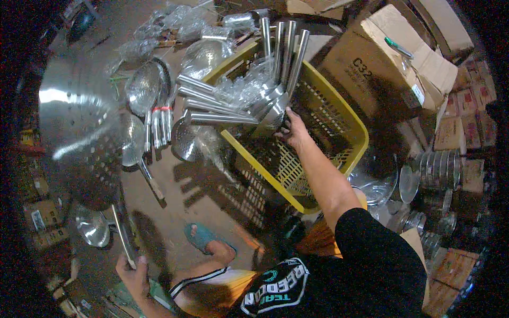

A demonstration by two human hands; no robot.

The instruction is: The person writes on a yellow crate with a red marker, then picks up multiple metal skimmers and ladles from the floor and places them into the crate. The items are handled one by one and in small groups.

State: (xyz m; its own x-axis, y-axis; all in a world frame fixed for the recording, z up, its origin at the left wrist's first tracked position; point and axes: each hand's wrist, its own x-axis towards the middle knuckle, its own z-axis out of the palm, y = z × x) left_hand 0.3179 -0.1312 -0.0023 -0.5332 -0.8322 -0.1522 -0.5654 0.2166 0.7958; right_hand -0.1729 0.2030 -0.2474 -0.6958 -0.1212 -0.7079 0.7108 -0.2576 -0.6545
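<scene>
My right hand [293, 131] reaches into a yellow plastic crate [356, 127] and grips the bowl end of a bundle of steel ladles [280, 79], whose handles stick up out of the crate. Clear plastic wrap [241, 87] lies bunched in the crate beside them. My left hand [132, 271] is low at the left and holds the handle of a large perforated steel skimmer [79, 122] that fills the left side. More skimmers with long handles [154, 100] lie on the floor between the two hands.
Cardboard boxes [382, 63] stand behind the crate at the right. Stacked steel bowls and round tins [432, 169] sit at the right. Plastic bags [175, 24] litter the floor at the back. My foot in a teal sandal [204, 238] rests on the floor.
</scene>
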